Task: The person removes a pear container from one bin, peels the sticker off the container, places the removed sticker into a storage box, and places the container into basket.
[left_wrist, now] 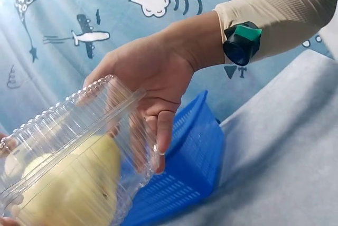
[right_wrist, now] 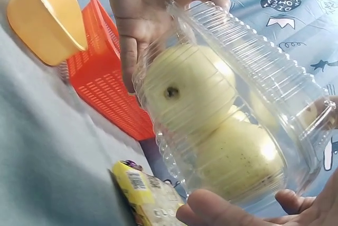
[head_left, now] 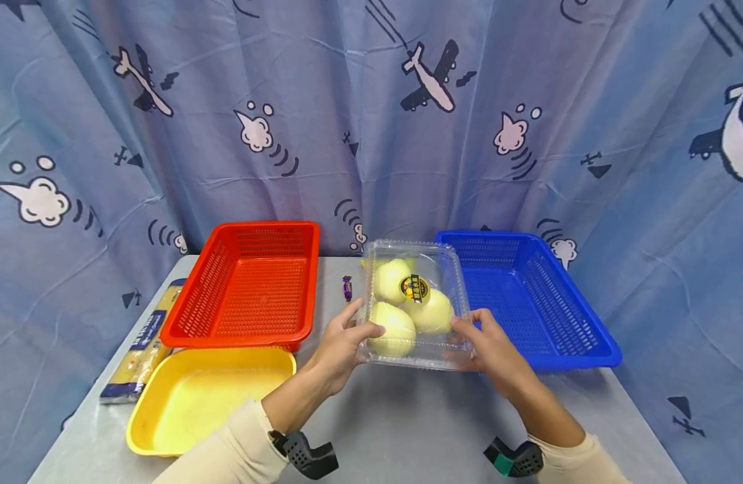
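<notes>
My left hand (head_left: 337, 346) and right hand (head_left: 495, 346) hold a clear plastic clamshell box (head_left: 407, 359) between them, raised above the table, thumbs on its top and near corners. Through its lid show several pale yellow pears (head_left: 392, 329) and a black-and-gold round sticker (head_left: 415, 288). In the left wrist view, the right hand (left_wrist: 153, 73) supports one side of the box. Seen from the right wrist, the left hand (right_wrist: 156, 9) grips the opposite side, and the pears (right_wrist: 190, 88) press near the clear wall.
A red basket (head_left: 315, 289) and a yellow basin (head_left: 274, 353) stand left, beside a long yellow-and-blue packet (head_left: 146, 339). A blue basket (head_left: 579, 329) is on the right. A purple-wrapped candy (head_left: 347, 288) lies mid-table; a yellow packet (right_wrist: 148, 191) lies behind the box. A patterned curtain (head_left: 359, 134) hangs behind.
</notes>
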The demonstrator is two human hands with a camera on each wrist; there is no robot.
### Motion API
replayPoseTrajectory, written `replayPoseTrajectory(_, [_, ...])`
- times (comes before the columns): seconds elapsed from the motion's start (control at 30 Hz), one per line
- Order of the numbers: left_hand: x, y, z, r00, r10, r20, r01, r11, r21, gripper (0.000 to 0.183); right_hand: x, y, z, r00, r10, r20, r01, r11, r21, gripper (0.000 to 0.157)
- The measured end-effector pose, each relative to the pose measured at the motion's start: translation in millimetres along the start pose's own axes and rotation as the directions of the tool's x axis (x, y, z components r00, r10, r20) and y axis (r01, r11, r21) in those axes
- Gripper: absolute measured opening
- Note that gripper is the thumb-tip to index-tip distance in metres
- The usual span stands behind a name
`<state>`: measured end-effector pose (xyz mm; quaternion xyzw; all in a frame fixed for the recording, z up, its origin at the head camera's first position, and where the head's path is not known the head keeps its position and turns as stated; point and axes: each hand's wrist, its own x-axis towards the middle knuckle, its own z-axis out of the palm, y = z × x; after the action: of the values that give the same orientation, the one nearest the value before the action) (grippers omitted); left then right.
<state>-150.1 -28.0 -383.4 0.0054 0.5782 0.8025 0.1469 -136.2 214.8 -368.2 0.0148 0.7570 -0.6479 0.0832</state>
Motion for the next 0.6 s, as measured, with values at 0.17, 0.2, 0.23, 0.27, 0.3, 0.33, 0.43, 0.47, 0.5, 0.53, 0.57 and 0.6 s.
replayPoseTrajectory(0.17, [-3.3, -8.3, -7.4, 1.0, -0.005, -0.015, 0.005, 1.0, 0.024, 0.083, 0.4, 12.0, 7.6, 1.0, -0.001, -0.016, 0.001, 1.0, 0.007, 0.033])
replayPoseTrajectory(0.2, [-4.0, -10.1, -8.8, 1.0, -0.007, -0.015, 0.008, 1.0, 0.016, 0.084, 0.4, 14.4, 9.2, 1.0, 0.0, -0.018, 0.0, 1.0, 0.011, 0.032])
replayPoseTrajectory(0.23, [-4.8, -11.9, -10.2, 1.0, -0.01, -0.018, 0.011, 1.0, 0.011, 0.084, 0.5, 16.7, 10.9, 1.0, 0.003, -0.017, -0.002, 1.0, 0.018, 0.032])
replayPoseTrajectory(0.27, [-5.6, -13.6, -11.5, 1.0, -0.012, -0.02, 0.012, 1.0, 0.005, 0.084, 0.4, 19.1, 12.4, 1.0, 0.003, -0.018, -0.003, 1.0, 0.02, 0.032])
replayPoseTrajectory(0.3, [-6.4, -15.6, -12.7, 1.0, -0.013, -0.025, 0.013, 1.0, 0.001, 0.084, 0.4, 21.7, 14.0, 1.0, 0.004, -0.019, -0.004, 1.0, 0.02, 0.031])
replayPoseTrajectory(0.33, [-7.2, -17.6, -13.9, 1.0, -0.011, -0.029, 0.011, 1.0, -0.003, 0.085, 0.4, 23.9, 15.5, 1.0, 0.005, -0.02, -0.005, 1.0, 0.024, 0.031])
replayPoseTrajectory(0.43, [-9.7, -23.3, -17.0, 0.999, -0.005, -0.049, 0.004, 1.0, -0.005, 0.085, 0.6, 30.7, 20.2, 1.0, 0.01, -0.022, -0.01, 0.999, 0.031, 0.031])
replayPoseTrajectory(0.47, [-10.6, -25.1, -17.9, 0.999, -0.002, -0.053, 0.002, 1.0, -0.005, 0.085, 0.6, 32.9, 21.5, 1.0, 0.01, -0.025, -0.009, 0.999, 0.031, 0.031])
replayPoseTrajectory(0.5, [-11.5, -27.0, -18.8, 0.998, -0.001, -0.057, 0.001, 1.0, -0.004, 0.085, 0.6, 35.0, 22.9, 1.0, 0.01, -0.027, -0.009, 0.999, 0.034, 0.031])
replayPoseTrajectory(0.53, [-12.5, -28.8, -19.7, 0.998, 0.0, -0.061, -0.001, 1.0, -0.003, 0.085, 0.6, 37.0, 24.2, 1.0, 0.011, -0.027, -0.01, 0.999, 0.037, 0.031])
replayPoseTrajectory(0.57, [-13.4, -30.6, -20.5, 0.998, -0.001, -0.066, 0.001, 1.0, -0.006, 0.084, 0.7, 39.3, 25.2, 1.0, 0.011, -0.029, -0.01, 0.999, 0.037, 0.031])
replayPoseTrajectory(0.6, [-14.4, -32.3, -21.5, 0.998, -0.001, -0.066, 0.001, 1.0, -0.013, 0.083, 0.8, 41.5, 26.3, 0.999, 0.011, -0.03, -0.01, 0.999, 0.038, 0.031])
